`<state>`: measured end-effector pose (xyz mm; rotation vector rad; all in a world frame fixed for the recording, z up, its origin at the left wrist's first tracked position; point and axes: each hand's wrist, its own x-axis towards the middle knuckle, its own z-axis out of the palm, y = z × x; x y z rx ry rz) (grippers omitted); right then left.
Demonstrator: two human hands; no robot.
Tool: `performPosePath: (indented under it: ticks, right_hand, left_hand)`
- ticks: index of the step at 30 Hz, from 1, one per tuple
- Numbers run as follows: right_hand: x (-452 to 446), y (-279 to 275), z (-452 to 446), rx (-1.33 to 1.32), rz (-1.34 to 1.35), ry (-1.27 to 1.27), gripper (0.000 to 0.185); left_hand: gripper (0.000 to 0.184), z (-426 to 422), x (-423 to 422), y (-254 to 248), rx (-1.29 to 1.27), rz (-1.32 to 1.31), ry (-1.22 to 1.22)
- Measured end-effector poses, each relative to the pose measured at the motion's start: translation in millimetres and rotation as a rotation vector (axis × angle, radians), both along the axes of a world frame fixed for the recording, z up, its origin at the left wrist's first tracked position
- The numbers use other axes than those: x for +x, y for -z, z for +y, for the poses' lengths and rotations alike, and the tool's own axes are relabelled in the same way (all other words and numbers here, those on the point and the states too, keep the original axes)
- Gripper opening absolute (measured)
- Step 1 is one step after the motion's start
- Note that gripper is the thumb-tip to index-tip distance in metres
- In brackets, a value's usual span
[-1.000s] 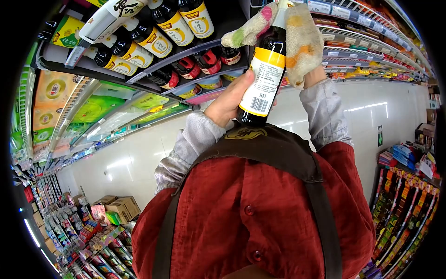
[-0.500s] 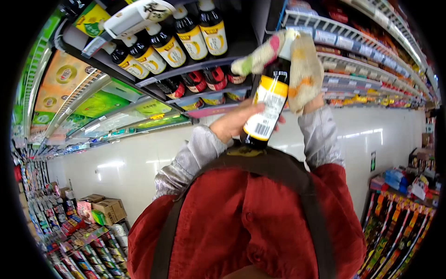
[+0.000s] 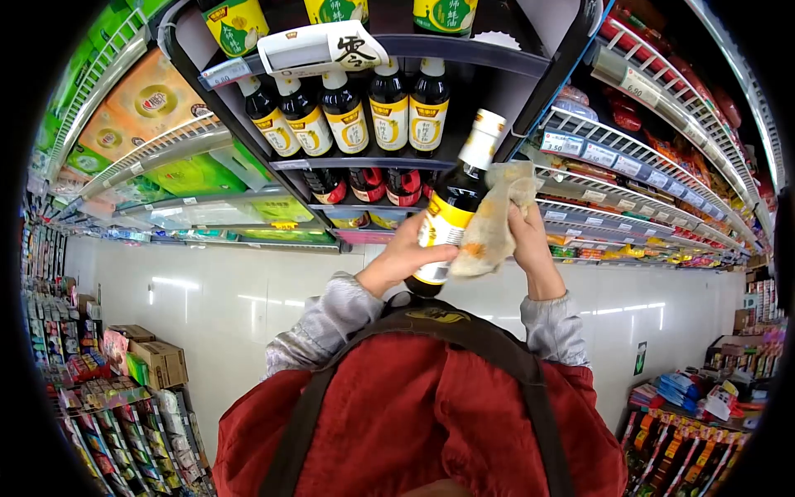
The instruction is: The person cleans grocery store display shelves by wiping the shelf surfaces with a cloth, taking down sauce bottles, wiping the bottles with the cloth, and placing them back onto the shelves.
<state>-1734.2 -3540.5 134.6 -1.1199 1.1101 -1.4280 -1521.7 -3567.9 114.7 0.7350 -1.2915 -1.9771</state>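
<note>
My left hand (image 3: 407,255) is wrapped round the lower part of a dark sauce bottle (image 3: 458,192) with a white cap and a yellow-and-white label. The bottle leans to the right, just in front of the shelf. In my right hand (image 3: 532,244) is a cream cloth (image 3: 494,224) with orange stains; it hangs against the bottle's right side. Matching bottles (image 3: 389,112) stand in a row on the shelf behind, a little farther away than my hands.
A price sign (image 3: 323,50) is fixed to the upper shelf edge, below green-labelled bottles (image 3: 445,12). Red-labelled jars (image 3: 367,184) sit one level down. Wire racks (image 3: 629,161) hold packets on the right. Tissue packs (image 3: 149,108) fill the left shelves. Cardboard boxes (image 3: 164,362) stand behind at left.
The cloth has come down from the bottle's cap and neck to its side, with my right hand lower. The cap now shows. The shelf has shifted right and down in view.
</note>
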Motion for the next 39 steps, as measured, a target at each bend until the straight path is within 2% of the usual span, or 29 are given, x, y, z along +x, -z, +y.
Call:
performPosePath:
  ticks: [4, 6, 8, 10, 13, 14, 16, 17, 19, 22, 23, 24, 26, 27, 31, 34, 35, 37, 39]
  right_hand:
    - [6, -6, -3, -0.009, 0.115, 0.097, 0.028]
    - [7, -16, -17, -0.164, 0.261, 0.137, 0.026]
    - [17, -26, -34, -0.190, 0.331, 0.200, 0.026]
    - [20, -25, -63, -0.375, 0.953, 0.269, 0.027]
    - [33, 7, -117, 0.080, 1.369, 0.286, 0.025]
    - [33, 28, -133, 0.082, 1.370, 0.289, 0.025]
    - [32, 64, -160, 0.106, 1.552, 0.312, 0.027]
    - [31, 59, -168, 0.106, 1.553, 0.318, 0.027]
    - [29, 52, -179, 0.254, 1.697, 0.138, 0.029]
    - [22, 60, -218, 0.397, 1.667, 0.074, 0.030]
    - [25, 62, -235, 0.460, 1.524, 0.223, 0.032]
    - [22, 63, -242, 0.459, 1.523, 0.229, 0.032]
    - [32, 26, -239, 0.330, 1.299, 0.388, 0.036]
    - [25, 29, -247, 0.228, 1.274, 0.356, 0.038]
    - [20, 41, -276, 0.192, 1.291, 0.430, 0.041]
    - [21, 43, -276, 0.211, 1.322, 0.432, 0.044]
    - [20, 43, -274, 0.219, 1.335, 0.428, 0.045]
    - [20, 42, -264, 0.267, 1.386, 0.387, 0.047]
    - [18, 44, -244, 0.366, 1.492, 0.237, 0.049]
  left_hand:
    - [0.055, -7, 49, 16, -0.051, 0.077, -0.054]
    - [0.058, -5, 71, 16, -0.076, 0.089, -0.158]
    - [0.061, -10, 89, 12, -0.098, 0.095, -0.139]
    - [0.062, -8, 96, 2, -0.132, 0.098, -0.206]
    - [0.064, -8, 106, 2, -0.169, 0.080, -0.213]
    - [0.065, -8, 108, 1, -0.191, 0.077, -0.207]
    - [0.069, -5, 119, 16, -0.180, 0.034, -0.239]
    - [0.071, -5, 126, 20, -0.194, -0.003, -0.230]
    - [0.073, -3, 136, 22, -0.196, -0.041, -0.236]
    - [0.071, -5, 148, 23, -0.202, -0.077, -0.237]
    - [0.071, -6, 151, 21, -0.212, -0.087, -0.247]
    - [0.067, -7, 152, 18, -0.238, -0.064, -0.277]
    - [0.062, -7, 151, -5, -0.191, -0.008, -0.234]
    - [0.059, -9, 153, -9, -0.222, -0.009, -0.235]
    - [0.066, -15, 160, -13, -0.288, -0.102, -0.239]
    - [0.071, -24, 164, 3, -0.383, -0.179, -0.239]
    - [0.075, -25, 163, 3, -0.311, -0.169, -0.219]
    - [0.076, -30, 157, 4, -0.304, -0.142, -0.210]
    - [0.078, -35, 154, 8, -0.286, -0.104, -0.205]
